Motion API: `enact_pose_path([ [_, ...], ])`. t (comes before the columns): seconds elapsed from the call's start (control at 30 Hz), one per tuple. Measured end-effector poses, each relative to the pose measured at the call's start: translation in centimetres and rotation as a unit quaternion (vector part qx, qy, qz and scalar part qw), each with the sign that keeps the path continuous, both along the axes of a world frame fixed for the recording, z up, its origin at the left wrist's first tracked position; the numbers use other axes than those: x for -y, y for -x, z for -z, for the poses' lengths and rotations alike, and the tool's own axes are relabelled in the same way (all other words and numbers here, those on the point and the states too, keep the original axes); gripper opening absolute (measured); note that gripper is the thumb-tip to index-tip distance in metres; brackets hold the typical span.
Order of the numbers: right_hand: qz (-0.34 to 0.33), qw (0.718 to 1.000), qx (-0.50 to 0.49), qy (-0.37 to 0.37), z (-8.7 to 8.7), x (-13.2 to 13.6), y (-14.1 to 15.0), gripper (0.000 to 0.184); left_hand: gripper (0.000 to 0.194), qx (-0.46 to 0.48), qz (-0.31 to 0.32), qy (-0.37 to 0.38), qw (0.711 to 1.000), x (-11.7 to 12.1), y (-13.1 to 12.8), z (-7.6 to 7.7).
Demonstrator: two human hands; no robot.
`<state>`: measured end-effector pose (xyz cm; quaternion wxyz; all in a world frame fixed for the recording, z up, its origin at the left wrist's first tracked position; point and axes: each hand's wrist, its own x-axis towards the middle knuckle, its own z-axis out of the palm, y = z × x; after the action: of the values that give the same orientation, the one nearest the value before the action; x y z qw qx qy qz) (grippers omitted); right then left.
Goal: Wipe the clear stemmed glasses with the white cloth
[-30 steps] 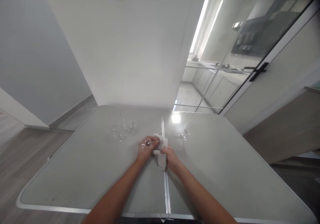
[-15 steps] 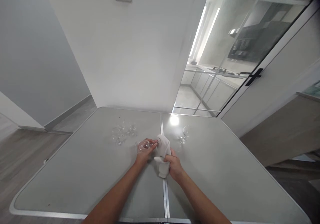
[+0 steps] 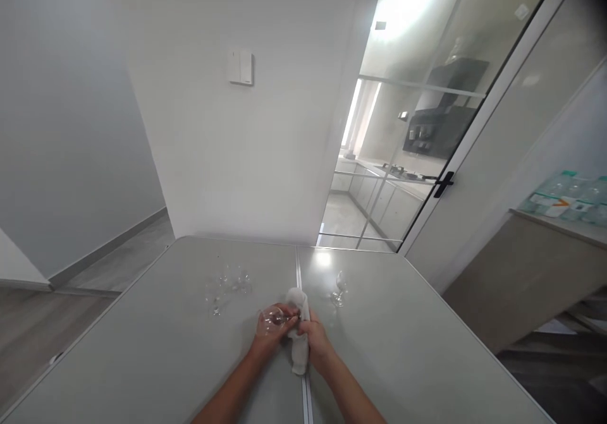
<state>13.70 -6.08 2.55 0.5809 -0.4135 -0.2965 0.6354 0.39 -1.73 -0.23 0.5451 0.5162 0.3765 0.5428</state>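
A pale wall [image 3: 213, 171] fills the back of the head view, and below it the broad grey desk [image 3: 142, 361] runs toward the person, parted by a metal seam [image 3: 299, 275]; to the right of the wall is a glazed door [image 3: 389, 133]. On the desk, left of the seam, a loose group of clear stemmed glasses [image 3: 243, 280] sits well apart from the hands, and another stemmed glass [image 3: 339, 291] appears to stand alone right of the seam. Near the seam, the left hand [image 3: 270, 339] and the right hand [image 3: 319, 345] have drawn closer together over the last half second, and the white cloth [image 3: 299, 354] between them now looks narrower and more bunched. The held glass [image 3: 273, 316] lies tilted sideways in the left hand, bowl to the left and stem end at the cloth; its foot is hidden, so whether the cloth wraps it cannot be told. The left fingers are closed about the glass near its stem, the right fingers clasp the cloth, and this tighter grouping suggests that the work is centred on the stem end
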Motion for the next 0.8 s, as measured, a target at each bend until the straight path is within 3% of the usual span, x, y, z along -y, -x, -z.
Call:
enact_pose_path([
  [0.17, -0.005, 1.000, 0.020, 0.000, 0.0, 1.1, 0.3, 0.050, 0.032, -0.002, -0.074, 0.012, 0.997, 0.1, 0.3, -0.4],
  [0.33, 0.028, 0.999, 0.015, 0.013, 0.0, 1.0, -0.2, 0.053, 0.033, 0.007, -0.005, 0.008, 1.000, 0.1, 0.0, -0.4],
  [0.5, 0.001, 1.000, 0.022, 0.014, -0.2, 1.3, 0.1, 0.057, 0.031, -0.023, -0.066, 0.007, 0.998, -0.1, 0.1, 0.0],
  [0.67, 0.046, 0.999, 0.012, 0.008, 0.1, 0.6, -0.2, 0.057, 0.033, 0.016, -0.009, 0.019, 1.000, 0.2, 0.0, -0.1],
  [0.8, -0.007, 0.998, 0.059, 0.017, 0.3, 0.9, 0.0, 0.055, 0.033, 0.015, -0.029, 0.018, 0.999, 0.4, 0.0, -0.4],
])
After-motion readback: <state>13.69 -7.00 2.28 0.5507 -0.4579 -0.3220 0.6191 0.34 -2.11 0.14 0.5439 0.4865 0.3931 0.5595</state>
